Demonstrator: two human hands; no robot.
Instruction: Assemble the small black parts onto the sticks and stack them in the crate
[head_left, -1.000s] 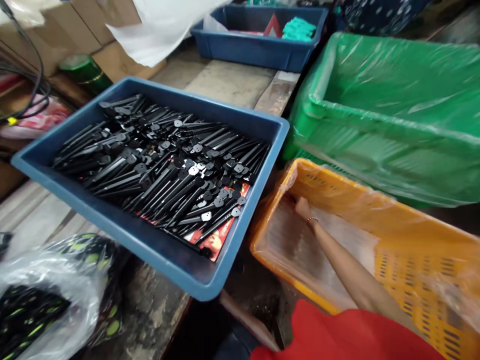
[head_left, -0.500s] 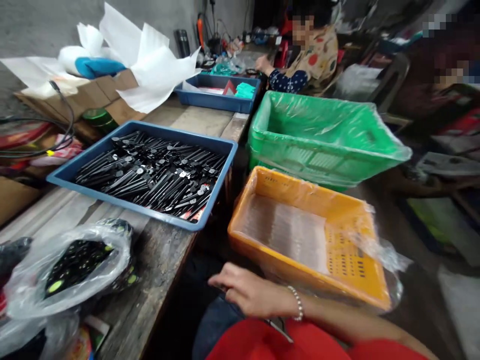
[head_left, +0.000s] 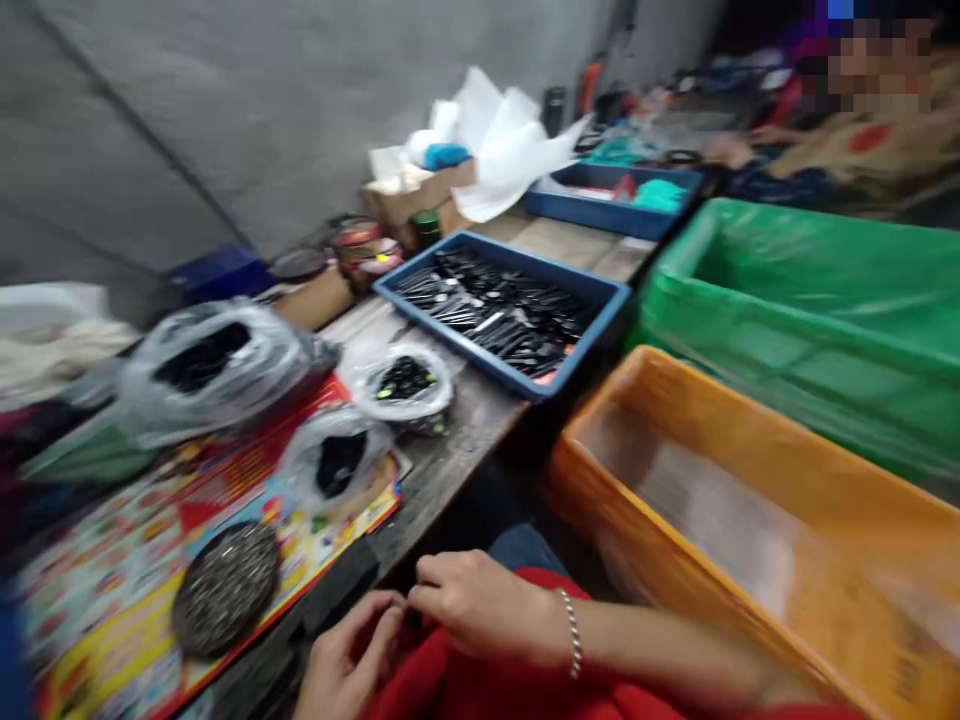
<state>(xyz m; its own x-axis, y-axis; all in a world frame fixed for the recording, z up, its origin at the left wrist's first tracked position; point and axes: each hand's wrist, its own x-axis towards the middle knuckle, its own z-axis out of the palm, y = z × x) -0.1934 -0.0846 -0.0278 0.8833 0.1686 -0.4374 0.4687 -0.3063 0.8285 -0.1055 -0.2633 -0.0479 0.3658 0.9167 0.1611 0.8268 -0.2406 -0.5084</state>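
Note:
Above my lap, my left hand point(head_left: 349, 655) and my right hand point(head_left: 484, 610) meet with bent fingers. Something small and dark may sit between the fingertips, but blur and the fingers hide what it is. A bead bracelet point(head_left: 571, 635) circles my right wrist. Left of my hands, a round dish of small metal pieces point(head_left: 229, 590) rests on a colourful printed sheet point(head_left: 112, 640). Beyond it stand a plastic bag with black pieces point(head_left: 341, 460) and another bag with black and yellow-green pieces point(head_left: 405, 380).
A blue tray point(head_left: 480, 345) of long black parts lies farther along the wooden bench point(head_left: 465, 440). An orange crate point(head_left: 675, 520) and a green crate point(head_left: 825, 370) stand on the right. A large plastic bag point(head_left: 225, 390) sits at left. A co-worker point(head_left: 840, 150) is at the far right.
My view has swung left, showing more of the bench. My left hand has come into view, and my right hand now meets it, its fingers bent.

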